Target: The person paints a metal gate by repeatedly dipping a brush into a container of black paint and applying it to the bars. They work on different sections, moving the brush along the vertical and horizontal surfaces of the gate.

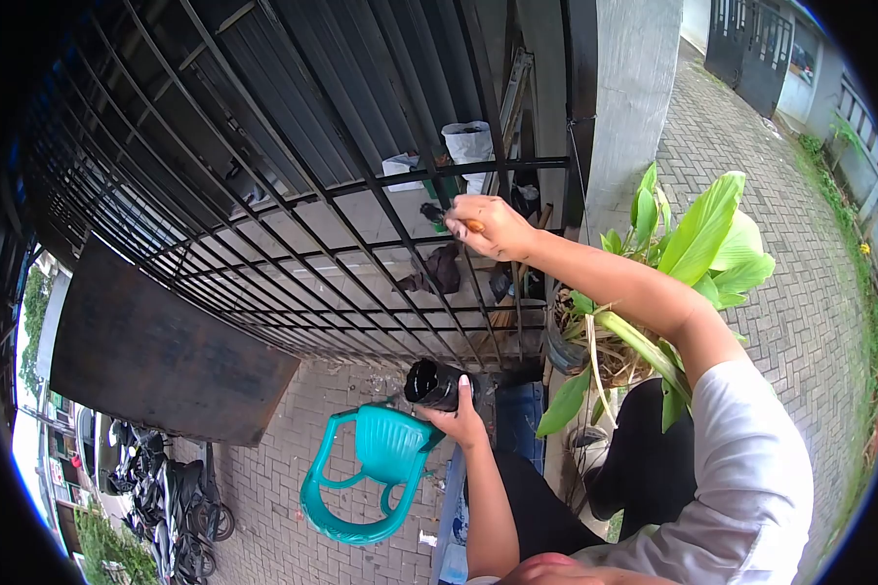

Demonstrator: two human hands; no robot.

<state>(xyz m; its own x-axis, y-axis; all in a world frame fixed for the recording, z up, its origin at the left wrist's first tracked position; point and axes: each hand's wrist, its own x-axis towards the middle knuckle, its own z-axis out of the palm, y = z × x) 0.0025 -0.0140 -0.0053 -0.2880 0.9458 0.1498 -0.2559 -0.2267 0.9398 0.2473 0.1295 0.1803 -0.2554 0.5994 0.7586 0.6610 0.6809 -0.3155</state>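
My right hand (490, 228) is closed on a paintbrush (471, 224) with an orange handle. Its dark bristles meet or lie very near a bar of the black metal grille (361, 185); exact contact is hard to tell. Lower down, my left hand (458, 414) grips a black cup (431, 384) with dark, glossy contents, its opening facing the grille. The cup is below the brush and apart from it.
A teal plastic chair (385, 439) stands on the paving beyond my left hand. Beside my right arm is a leafy potted plant (702, 244). Behind the grille lie a white sack (468, 143) and a dark cloth (443, 268). Motorcycles (171, 492) are parked farther off.
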